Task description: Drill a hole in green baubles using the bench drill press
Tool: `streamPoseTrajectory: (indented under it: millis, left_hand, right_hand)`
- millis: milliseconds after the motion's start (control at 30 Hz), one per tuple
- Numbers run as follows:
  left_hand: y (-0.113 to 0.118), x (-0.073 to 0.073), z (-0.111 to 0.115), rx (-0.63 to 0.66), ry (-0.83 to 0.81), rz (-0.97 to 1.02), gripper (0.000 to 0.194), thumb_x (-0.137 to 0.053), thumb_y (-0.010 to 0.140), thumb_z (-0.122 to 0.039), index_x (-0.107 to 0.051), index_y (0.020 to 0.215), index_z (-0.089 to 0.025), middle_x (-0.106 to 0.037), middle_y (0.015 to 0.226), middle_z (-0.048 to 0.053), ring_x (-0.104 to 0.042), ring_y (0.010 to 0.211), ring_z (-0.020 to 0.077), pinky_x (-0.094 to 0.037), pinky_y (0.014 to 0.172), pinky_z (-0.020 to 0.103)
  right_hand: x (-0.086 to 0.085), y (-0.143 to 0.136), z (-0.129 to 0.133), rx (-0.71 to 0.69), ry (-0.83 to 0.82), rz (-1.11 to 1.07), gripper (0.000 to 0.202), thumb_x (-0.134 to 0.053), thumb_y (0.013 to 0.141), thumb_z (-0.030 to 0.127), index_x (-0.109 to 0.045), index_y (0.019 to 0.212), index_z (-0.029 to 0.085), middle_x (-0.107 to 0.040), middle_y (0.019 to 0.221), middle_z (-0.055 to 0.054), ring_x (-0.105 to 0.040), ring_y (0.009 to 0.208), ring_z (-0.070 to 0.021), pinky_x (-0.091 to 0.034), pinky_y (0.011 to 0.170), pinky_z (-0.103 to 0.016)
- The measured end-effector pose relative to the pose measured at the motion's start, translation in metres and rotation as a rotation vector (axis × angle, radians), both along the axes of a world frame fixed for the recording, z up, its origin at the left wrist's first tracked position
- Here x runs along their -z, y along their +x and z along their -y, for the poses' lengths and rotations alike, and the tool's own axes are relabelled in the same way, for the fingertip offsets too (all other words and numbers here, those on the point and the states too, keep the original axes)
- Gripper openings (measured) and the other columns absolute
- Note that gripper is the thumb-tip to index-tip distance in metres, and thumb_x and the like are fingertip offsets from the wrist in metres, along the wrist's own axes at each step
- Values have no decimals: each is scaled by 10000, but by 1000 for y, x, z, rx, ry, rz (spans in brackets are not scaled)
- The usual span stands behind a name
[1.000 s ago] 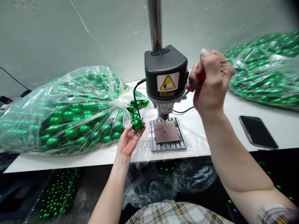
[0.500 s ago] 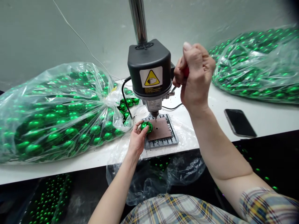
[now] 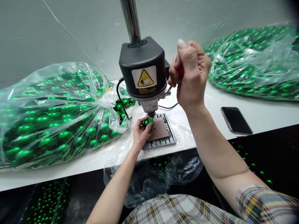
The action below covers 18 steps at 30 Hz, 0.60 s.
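A black drill press (image 3: 143,70) with a yellow warning sticker stands in front of me on its chrome column. My right hand (image 3: 190,73) is wrapped round its red-knobbed feed lever (image 3: 181,70), raised to the right of the motor housing. Between the thumb and fingers of my left hand (image 3: 141,133) is a shiny green ball (image 3: 148,122), held right at the drill chuck (image 3: 151,114). Below lies a pinkish board (image 3: 161,130) with a small hole, on the slotted grey base plate (image 3: 172,137). Whether the bit touches the ball I cannot tell.
A large clear bag of green balls (image 3: 53,124) lies on the left, another bag (image 3: 254,62) at the back right. A phone (image 3: 236,120) rests on the white table (image 3: 210,124). Clear plastic film (image 3: 163,174) hangs over the front edge. Dark shavings dot the base plate.
My left hand has moved the green ball right and slightly up, to the drill chuck. The right hand keeps its grip on the lever. The view has shifted slightly.
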<state>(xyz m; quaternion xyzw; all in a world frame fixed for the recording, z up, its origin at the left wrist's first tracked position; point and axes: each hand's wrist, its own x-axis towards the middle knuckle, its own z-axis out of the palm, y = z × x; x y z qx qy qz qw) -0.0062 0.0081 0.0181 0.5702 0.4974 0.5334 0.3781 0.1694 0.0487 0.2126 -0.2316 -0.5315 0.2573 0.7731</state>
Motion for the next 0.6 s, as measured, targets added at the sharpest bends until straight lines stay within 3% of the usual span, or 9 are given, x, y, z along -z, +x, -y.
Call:
streamPoseTrajectory:
  millis: [200,433,600]
  left_hand:
    - [3,4,1,39,30,1,338,-790,811,-403,-694,1068,-206,-707,1141,82,-667,1010,215,-522,877,332]
    - [10,-6,6,108,49,38,454,-874,697,-221,-701,1117,-234,-677,1184,73,-638,1107,245,-498,1007,368]
    - [12,4,10,129,-10,118,544,-890,671,-181,-672,1167,-224,-676,1196,79,-628,1152,254,-458,1075,396]
  right_hand:
    - [-2,-2,2,1,3,-12,571,-573,887,692,-338,661,223,-353,530,66,-320,400,-38,-248,351,-202]
    - [-6,-6,9,48,-24,-15,630,-504,858,798,-304,652,236,-323,525,55,-293,416,-60,-230,354,-253]
    - [-6,-6,10,23,0,-30,608,-551,874,749,-314,648,238,-324,520,57,-280,415,-63,-215,366,-259]
